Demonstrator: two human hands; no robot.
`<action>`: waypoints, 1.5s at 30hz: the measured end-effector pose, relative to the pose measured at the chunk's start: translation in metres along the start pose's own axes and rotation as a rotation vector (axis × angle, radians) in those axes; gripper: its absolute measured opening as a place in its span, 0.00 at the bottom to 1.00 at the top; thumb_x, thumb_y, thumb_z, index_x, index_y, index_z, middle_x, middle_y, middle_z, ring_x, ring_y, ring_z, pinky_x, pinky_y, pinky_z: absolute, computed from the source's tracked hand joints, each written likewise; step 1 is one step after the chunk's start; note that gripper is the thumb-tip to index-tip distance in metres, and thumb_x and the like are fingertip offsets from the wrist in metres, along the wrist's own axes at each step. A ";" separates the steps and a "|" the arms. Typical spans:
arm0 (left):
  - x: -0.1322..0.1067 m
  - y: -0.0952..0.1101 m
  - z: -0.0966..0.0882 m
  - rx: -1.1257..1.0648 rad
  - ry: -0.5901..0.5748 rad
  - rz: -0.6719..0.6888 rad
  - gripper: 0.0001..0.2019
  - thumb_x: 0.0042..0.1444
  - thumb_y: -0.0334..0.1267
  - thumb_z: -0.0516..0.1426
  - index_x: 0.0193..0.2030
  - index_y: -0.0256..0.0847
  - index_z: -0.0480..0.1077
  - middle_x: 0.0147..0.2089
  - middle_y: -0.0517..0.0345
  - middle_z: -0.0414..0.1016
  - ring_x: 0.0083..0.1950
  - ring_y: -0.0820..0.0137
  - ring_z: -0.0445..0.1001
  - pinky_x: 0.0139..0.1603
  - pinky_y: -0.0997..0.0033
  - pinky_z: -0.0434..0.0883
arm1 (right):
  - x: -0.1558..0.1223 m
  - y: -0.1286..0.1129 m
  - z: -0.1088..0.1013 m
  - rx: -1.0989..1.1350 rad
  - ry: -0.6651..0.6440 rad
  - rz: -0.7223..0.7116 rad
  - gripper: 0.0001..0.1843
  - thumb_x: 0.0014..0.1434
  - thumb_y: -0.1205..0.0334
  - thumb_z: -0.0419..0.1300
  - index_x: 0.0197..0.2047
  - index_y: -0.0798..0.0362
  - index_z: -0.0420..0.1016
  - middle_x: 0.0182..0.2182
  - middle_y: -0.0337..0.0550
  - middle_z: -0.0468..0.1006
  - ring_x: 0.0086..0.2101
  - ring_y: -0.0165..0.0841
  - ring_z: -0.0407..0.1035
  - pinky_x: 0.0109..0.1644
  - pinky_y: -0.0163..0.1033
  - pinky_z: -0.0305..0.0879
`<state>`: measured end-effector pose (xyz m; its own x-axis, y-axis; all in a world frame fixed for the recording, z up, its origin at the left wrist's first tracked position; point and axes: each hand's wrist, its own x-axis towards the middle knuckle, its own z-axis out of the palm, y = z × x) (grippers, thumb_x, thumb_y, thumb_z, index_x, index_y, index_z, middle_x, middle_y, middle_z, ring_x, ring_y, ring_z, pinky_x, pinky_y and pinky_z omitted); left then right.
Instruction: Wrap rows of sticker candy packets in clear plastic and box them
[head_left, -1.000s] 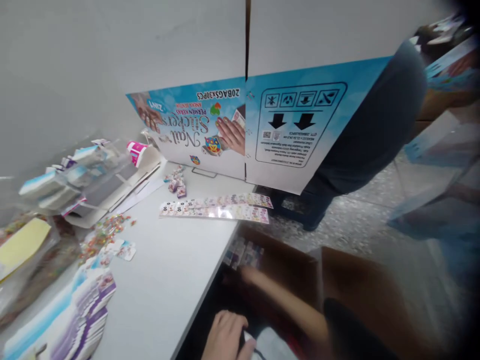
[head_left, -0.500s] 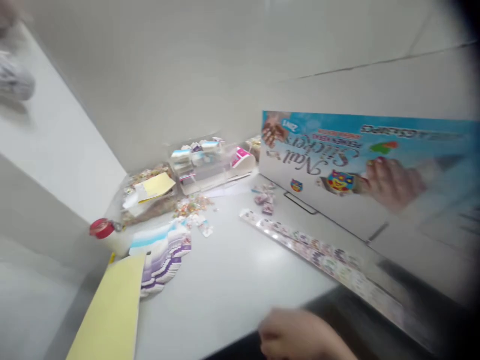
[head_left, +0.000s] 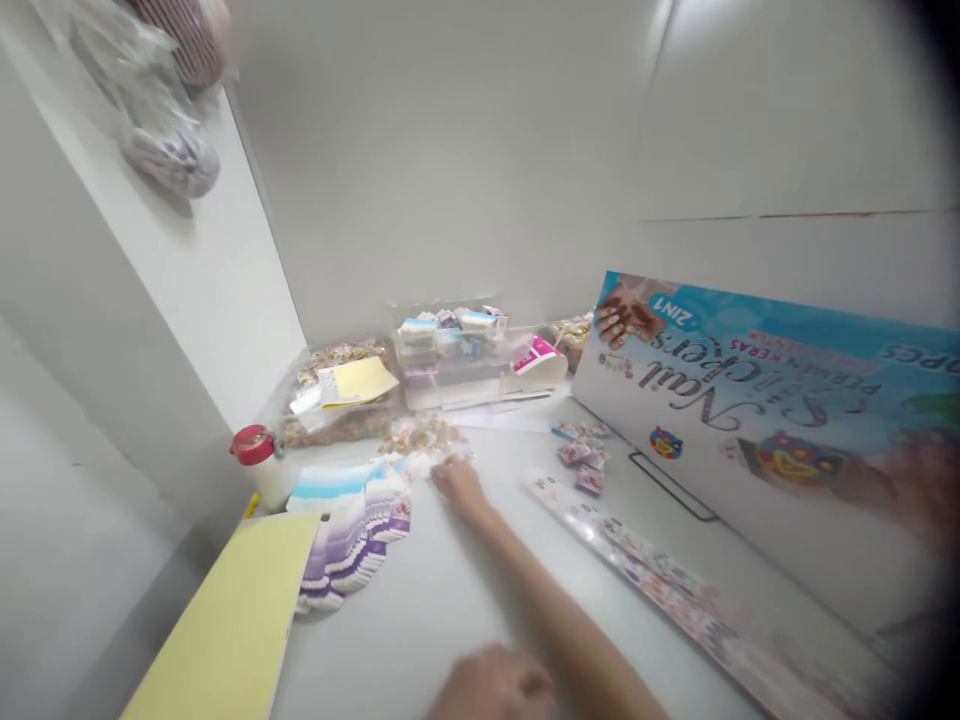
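Stretched out across the white table, my right hand (head_left: pixel 457 482) is at the near edge of a pile of small wrapped candies (head_left: pixel 424 436). Its fingers are bent together over small whitish pieces, and what they pinch is too small to make out. Low in the view, close to me, my left hand (head_left: pixel 491 685) is curled and blurred; anything inside it is hidden. Fanned rows of purple, white and blue printed cards (head_left: pixel 349 540) lie left of my right hand. A few small printed packets (head_left: pixel 589 460) lie to its right.
A long strip of printed stickers (head_left: pixel 637 560) runs along the right, before a large upright Nail Stickers box (head_left: pixel 697 400). At the back stand a clear bin (head_left: pixel 450 390) and a candy bag (head_left: pixel 337 425). A red-capped jar (head_left: pixel 259 465) and yellow board (head_left: pixel 232 620) are left.
My right hand has reached forward from the table's near edge to the candy pile. My left hand has come into view at the bottom. The view has shifted left and up.
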<state>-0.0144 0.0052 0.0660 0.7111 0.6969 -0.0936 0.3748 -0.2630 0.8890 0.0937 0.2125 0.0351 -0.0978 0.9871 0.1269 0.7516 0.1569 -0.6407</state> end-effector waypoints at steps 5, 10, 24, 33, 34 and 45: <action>0.068 -0.040 -0.075 -0.423 0.663 -0.261 0.19 0.57 0.53 0.49 0.45 0.40 0.67 0.40 0.52 0.73 0.38 0.69 0.73 0.36 0.70 0.72 | 0.002 0.018 -0.004 -0.033 -0.071 0.024 0.10 0.54 0.63 0.62 0.42 0.52 0.74 0.43 0.44 0.67 0.43 0.34 0.64 0.44 0.35 0.56; 0.098 -0.078 -0.098 -0.456 0.742 -0.311 0.25 0.48 0.50 0.58 0.48 0.34 0.65 0.37 0.50 0.71 0.33 0.69 0.73 0.31 0.68 0.73 | -0.029 0.031 -0.010 -0.024 -0.132 0.068 0.13 0.48 0.62 0.67 0.37 0.54 0.72 0.39 0.42 0.65 0.38 0.33 0.64 0.40 0.34 0.57; 0.072 -0.053 -0.090 -0.801 0.256 -0.220 0.27 0.56 0.60 0.50 0.48 0.37 0.69 0.43 0.50 0.77 0.46 0.61 0.75 0.49 0.62 0.69 | -0.071 -0.006 -0.027 0.537 -0.060 -0.018 0.09 0.49 0.67 0.63 0.32 0.51 0.66 0.35 0.36 0.61 0.33 0.28 0.61 0.37 0.32 0.60; 0.064 -0.059 -0.085 -0.982 0.145 -0.328 0.25 0.52 0.60 0.54 0.36 0.35 0.67 0.29 0.57 0.72 0.26 0.74 0.71 0.31 0.73 0.68 | -0.079 0.000 -0.045 0.528 -0.291 -0.069 0.06 0.51 0.61 0.63 0.31 0.52 0.70 0.38 0.37 0.61 0.35 0.28 0.62 0.39 0.33 0.62; 0.064 -0.060 -0.082 -1.010 0.114 -0.323 0.25 0.52 0.61 0.54 0.35 0.36 0.66 0.28 0.59 0.70 0.25 0.75 0.70 0.30 0.73 0.68 | -0.079 0.002 -0.048 0.525 -0.323 -0.079 0.06 0.51 0.61 0.64 0.33 0.51 0.71 0.39 0.37 0.60 0.35 0.28 0.63 0.39 0.33 0.62; 0.063 -0.054 -0.076 -0.932 0.099 -0.372 0.26 0.41 0.57 0.64 0.34 0.37 0.63 0.27 0.63 0.67 0.25 0.73 0.73 0.32 0.69 0.70 | -0.079 0.018 -0.063 0.448 -0.574 -0.167 0.11 0.53 0.54 0.63 0.38 0.50 0.77 0.38 0.39 0.62 0.36 0.28 0.63 0.41 0.33 0.62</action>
<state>-0.0349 0.1139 0.0458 0.5750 0.6919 -0.4365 -0.0820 0.5796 0.8107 0.1560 0.1356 0.0612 -0.6048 0.7916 -0.0868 0.3708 0.1835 -0.9104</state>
